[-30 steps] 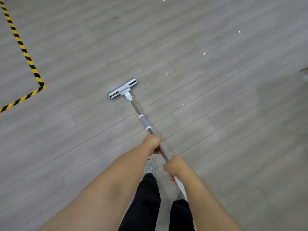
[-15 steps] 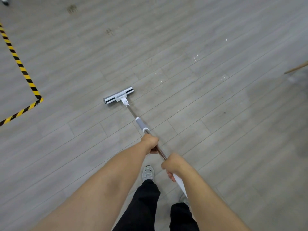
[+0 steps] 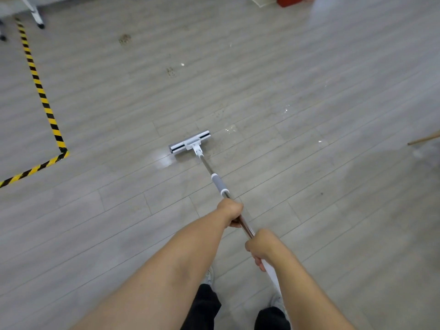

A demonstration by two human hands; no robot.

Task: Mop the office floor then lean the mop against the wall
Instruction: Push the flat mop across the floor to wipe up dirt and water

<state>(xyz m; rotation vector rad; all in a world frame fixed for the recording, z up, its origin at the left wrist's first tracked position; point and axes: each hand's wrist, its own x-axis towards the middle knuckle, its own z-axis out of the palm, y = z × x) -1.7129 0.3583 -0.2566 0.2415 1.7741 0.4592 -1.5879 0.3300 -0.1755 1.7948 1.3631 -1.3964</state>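
My left hand [image 3: 230, 211] and right hand [image 3: 261, 246] clench the mop [image 3: 190, 144] handle; I should press its head flat, overlapping strokes toward the dirty marks [image 3: 171, 71].

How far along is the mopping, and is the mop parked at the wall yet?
Done: a wet streak beside the mop head suggests some floor is wiped; how much is unclear. In hand: left hand and right hand grip the pole, head flat on the floor. Left: dirt marks ahead and water spots are unmopped; leaning it on a wall is not yet done.
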